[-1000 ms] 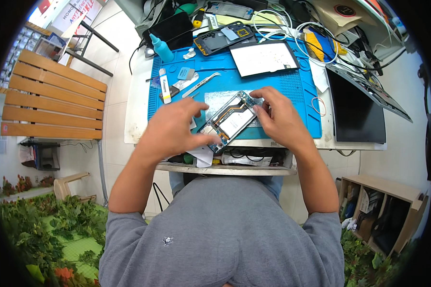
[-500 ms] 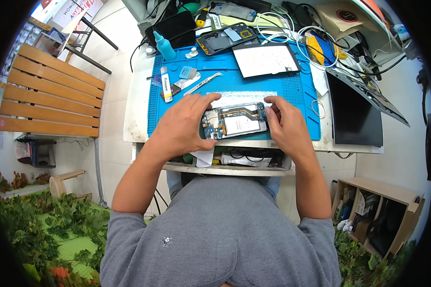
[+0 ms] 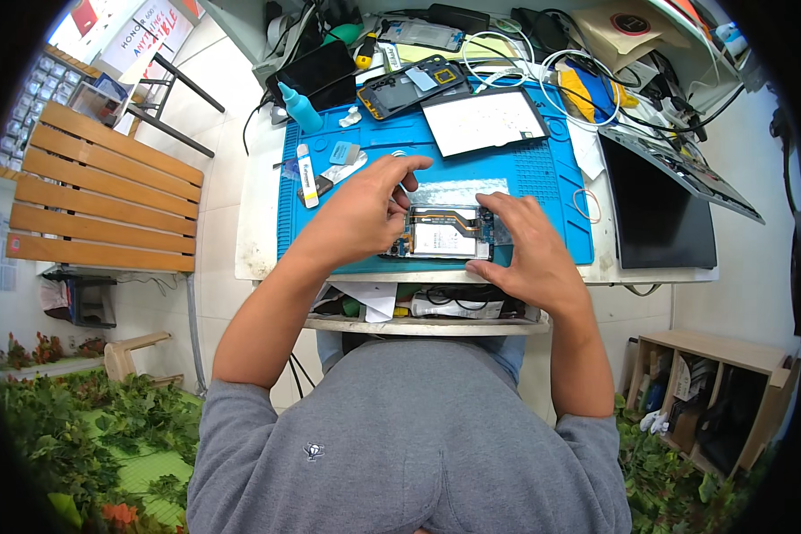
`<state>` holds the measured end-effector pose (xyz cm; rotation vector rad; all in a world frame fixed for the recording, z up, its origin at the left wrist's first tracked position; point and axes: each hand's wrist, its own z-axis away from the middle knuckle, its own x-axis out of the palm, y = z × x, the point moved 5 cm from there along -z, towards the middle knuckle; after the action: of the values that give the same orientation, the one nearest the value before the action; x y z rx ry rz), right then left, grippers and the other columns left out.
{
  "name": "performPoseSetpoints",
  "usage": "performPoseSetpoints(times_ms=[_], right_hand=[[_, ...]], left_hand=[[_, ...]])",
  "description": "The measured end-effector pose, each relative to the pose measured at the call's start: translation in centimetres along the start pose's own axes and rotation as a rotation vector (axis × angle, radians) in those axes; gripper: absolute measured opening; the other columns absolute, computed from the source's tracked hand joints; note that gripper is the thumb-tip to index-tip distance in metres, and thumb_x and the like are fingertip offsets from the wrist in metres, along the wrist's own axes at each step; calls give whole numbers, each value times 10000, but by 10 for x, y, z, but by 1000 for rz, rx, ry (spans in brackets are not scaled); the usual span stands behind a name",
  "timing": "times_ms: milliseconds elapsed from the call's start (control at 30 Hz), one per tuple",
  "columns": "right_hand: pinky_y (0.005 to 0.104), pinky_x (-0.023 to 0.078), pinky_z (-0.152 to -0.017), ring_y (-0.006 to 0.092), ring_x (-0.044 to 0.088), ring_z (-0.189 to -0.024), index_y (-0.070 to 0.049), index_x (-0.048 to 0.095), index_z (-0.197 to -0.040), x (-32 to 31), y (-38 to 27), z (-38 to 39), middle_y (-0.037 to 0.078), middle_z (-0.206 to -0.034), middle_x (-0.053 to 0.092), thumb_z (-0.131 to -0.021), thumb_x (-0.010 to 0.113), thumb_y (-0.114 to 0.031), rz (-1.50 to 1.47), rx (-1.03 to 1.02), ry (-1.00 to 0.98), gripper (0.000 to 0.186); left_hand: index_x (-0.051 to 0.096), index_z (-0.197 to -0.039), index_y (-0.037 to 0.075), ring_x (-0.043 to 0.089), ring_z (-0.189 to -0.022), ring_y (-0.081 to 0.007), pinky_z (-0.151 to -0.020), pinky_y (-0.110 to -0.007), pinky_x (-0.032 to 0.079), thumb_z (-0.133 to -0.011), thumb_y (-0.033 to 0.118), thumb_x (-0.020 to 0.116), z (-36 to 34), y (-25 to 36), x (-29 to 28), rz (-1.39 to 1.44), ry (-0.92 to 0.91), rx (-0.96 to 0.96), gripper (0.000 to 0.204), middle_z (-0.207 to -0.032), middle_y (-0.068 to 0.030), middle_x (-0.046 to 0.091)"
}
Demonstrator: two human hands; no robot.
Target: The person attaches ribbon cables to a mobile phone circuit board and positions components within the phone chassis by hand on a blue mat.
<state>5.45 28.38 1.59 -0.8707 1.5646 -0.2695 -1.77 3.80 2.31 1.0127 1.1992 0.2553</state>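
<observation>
Head view: nearest is the person's grey shirt (image 3: pixel 400 418), and beyond it an open drawer (image 3: pixel 427 327) with papers and dark cords inside, below the edge of a white counter (image 3: pixel 258 254). Just past that edge an opened phone (image 3: pixel 442 236) lies lengthwise from left to right, over the near part of a blue mat (image 3: pixel 556 236), its white battery and dark ribbon strip facing up.

The right hand (image 3: pixel 529 245) is at the phone's right end. Its grip is spread wide, the thumb at the near long edge and the fingertips by the far right corner; whether they press on the phone cannot be told. The left hand (image 3: pixel 365 214) covers the phone's left end, its index finger stretched out above and the other fingers bent inward. How far its grip is closed, and whether it has hold of anything, cannot be told, since the hand itself hides the fingertips.

Behind the phone, a pale strip (image 3: pixel 458 189) lies on the mat. Left of it, beyond the left forearm, is a white and yellow tube (image 3: pixel 307 176). Farther back stand a blue bottle (image 3: pixel 302 110) at the left, a dark phone frame (image 3: pixel 400 92) with yellow edging, and a white panel (image 3: pixel 481 122) to its right. A brown envelope (image 3: pixel 605 25) rests at the far right, behind tangled cables.
</observation>
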Motion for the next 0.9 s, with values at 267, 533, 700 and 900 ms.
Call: performPoseSetpoints(times_ms=[267,533,700,900], right_hand=[[484,550,-1164,399,657,-1333,-10,669,-1528,9,17,0,201,-1456,733,-786,1027,-201,-56,15,-15,846],[479,550,-1158,396,658,-1325,-13,657,-1522,13,19,2,197,-1453,725,-795,1020,-189,-68,6,19,831],[498,553,-1150,411,655,-1305,-10,642,-1535,10,17,6,195,-1420,724,-793,1025,-192,-52,-33,69,854],[481,563,-1052,386,664,-1177,26,785,-1279,9,16,9,188,-1246,731,-919,946,-204,-117,-3,204,456]], left_hand=[[639,-1588,121,751,-1084,-221,-1004,-366,688,-871,-185,720,-12,18,6,-189,-80,11,783,-1303,-115,652],[691,-1490,129,719,-1077,-212,-942,-343,654,-785,-115,852,-39,10,2,-240,-301,-113,763,-1331,-98,629],[701,-1495,124,704,-1062,-197,-952,-342,655,-786,-114,841,-42,9,-3,-155,-313,-173,760,-1332,-85,620],[753,-1420,104,713,-1058,-191,-909,-351,657,-837,-56,844,-37,8,-10,-60,-197,-87,612,-1257,-74,687]])
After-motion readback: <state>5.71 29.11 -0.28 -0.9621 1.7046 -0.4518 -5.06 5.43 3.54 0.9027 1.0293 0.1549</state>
